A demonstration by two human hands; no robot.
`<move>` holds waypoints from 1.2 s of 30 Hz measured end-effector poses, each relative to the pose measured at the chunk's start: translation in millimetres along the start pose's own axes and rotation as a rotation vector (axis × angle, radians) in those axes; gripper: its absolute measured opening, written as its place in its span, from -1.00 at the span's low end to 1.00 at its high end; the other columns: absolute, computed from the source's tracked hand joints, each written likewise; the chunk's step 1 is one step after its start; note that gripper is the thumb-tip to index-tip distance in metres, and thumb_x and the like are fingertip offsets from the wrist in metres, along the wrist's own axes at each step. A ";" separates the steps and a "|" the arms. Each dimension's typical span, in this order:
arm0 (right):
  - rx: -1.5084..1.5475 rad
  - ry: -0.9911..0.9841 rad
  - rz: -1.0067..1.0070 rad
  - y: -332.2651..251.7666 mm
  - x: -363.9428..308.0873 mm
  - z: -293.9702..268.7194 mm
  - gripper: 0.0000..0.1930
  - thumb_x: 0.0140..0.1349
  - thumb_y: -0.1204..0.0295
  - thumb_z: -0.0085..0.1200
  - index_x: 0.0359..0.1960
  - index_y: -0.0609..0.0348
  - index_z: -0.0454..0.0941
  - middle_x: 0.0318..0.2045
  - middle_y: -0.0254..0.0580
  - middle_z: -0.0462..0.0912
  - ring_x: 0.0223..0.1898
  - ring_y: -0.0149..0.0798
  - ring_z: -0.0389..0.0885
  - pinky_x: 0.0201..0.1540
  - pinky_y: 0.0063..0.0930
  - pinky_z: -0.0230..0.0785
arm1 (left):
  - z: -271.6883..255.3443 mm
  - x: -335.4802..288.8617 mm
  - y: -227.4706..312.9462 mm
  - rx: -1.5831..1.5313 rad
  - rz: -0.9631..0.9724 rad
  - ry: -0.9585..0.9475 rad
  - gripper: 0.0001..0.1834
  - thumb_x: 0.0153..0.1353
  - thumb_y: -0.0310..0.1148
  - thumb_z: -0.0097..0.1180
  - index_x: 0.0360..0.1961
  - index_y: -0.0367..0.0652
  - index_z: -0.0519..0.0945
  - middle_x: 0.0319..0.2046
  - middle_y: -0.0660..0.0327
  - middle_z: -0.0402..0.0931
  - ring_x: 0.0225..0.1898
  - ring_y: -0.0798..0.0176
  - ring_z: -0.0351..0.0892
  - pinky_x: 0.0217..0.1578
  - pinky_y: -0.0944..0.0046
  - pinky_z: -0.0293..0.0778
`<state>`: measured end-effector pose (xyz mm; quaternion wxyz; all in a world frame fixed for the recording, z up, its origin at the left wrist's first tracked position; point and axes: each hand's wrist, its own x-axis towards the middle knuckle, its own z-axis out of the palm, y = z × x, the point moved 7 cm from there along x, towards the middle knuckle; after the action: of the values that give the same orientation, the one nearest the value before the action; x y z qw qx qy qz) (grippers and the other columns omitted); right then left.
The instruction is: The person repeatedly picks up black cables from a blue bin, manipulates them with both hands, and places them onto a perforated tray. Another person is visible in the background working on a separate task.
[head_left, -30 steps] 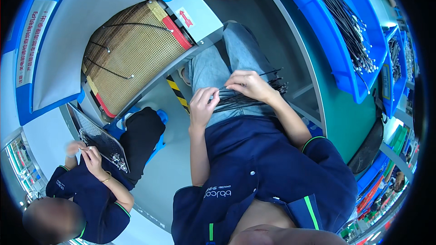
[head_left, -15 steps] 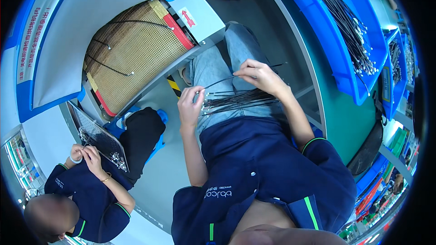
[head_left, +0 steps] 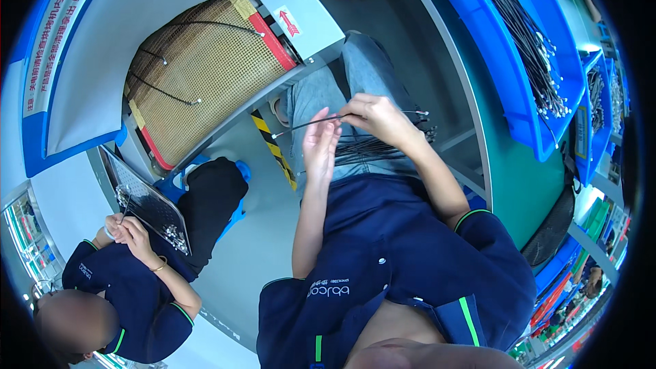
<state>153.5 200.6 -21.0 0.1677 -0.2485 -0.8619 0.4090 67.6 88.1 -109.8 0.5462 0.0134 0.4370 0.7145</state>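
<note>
A thin black cable [head_left: 295, 127] with small light-coloured ends stretches above my lap. My right hand [head_left: 377, 120] pinches it near the middle. Beside it, my left hand [head_left: 321, 149] is raised with fingers stretched out, and the cable crosses those fingers without a visible grip. Below both hands a bundle of black cables [head_left: 372, 150] lies across my thighs; my right forearm and hand cover part of it.
A mesh conveyor belt [head_left: 205, 61] at upper left carries several loose cables. At the right, a blue bin [head_left: 509, 99] of cables stands on a green tabletop [head_left: 502, 178]. On the left, a co-worker's hands [head_left: 130, 234] work above a tray [head_left: 160, 208] of small parts.
My left hand has let go of the cable's left end and moved right, close to my right hand. My right hand has shifted slightly left, and the cable's left end now sticks out free.
</note>
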 end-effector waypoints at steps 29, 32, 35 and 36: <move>0.033 0.137 0.068 14.6 -17.1 -39.9 -0.89 0.10 0.51 0.20 -0.33 0.21 0.60 -0.42 -0.19 0.60 -0.41 -0.23 0.60 -0.35 -0.42 0.45 | -68.1 7.8 33.8 -0.202 0.233 0.152 -0.79 0.32 -0.48 0.01 -0.07 -0.35 0.52 -0.19 0.13 0.55 -0.23 0.37 0.57 -0.16 0.48 0.55; 0.004 0.128 -0.027 10.0 -16.8 -39.4 -0.89 0.08 0.53 0.22 -0.34 0.23 0.60 -0.43 -0.21 0.60 -0.41 -0.24 0.60 -0.36 -0.42 0.44 | -68.9 4.8 39.1 -0.206 0.259 0.156 -0.76 0.32 -0.46 0.02 -0.05 -0.38 0.49 -0.21 0.12 0.54 -0.23 0.35 0.57 -0.17 0.48 0.57; -0.034 0.152 -0.084 9.4 -18.1 -41.7 -0.90 0.07 0.53 0.22 -0.36 0.24 0.61 -0.43 -0.22 0.60 -0.41 -0.25 0.59 -0.36 -0.42 0.43 | -67.2 5.9 41.3 -0.208 0.266 0.136 -0.77 0.31 -0.48 0.02 -0.07 -0.38 0.50 -0.22 0.13 0.54 -0.25 0.36 0.57 -0.18 0.48 0.56; -0.033 0.156 -0.066 11.3 -19.1 -42.2 -0.90 0.06 0.53 0.22 -0.37 0.24 0.61 -0.43 -0.23 0.60 -0.41 -0.25 0.59 -0.36 -0.42 0.43 | -66.7 7.1 41.0 -0.201 0.258 0.147 -0.79 0.30 -0.50 0.02 -0.08 -0.38 0.51 -0.23 0.14 0.55 -0.26 0.37 0.57 -0.19 0.49 0.56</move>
<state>193.2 222.1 -5.8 0.2437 -0.2538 -0.8606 0.3681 0.2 52.1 -128.1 0.4153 -0.0377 0.3967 0.8178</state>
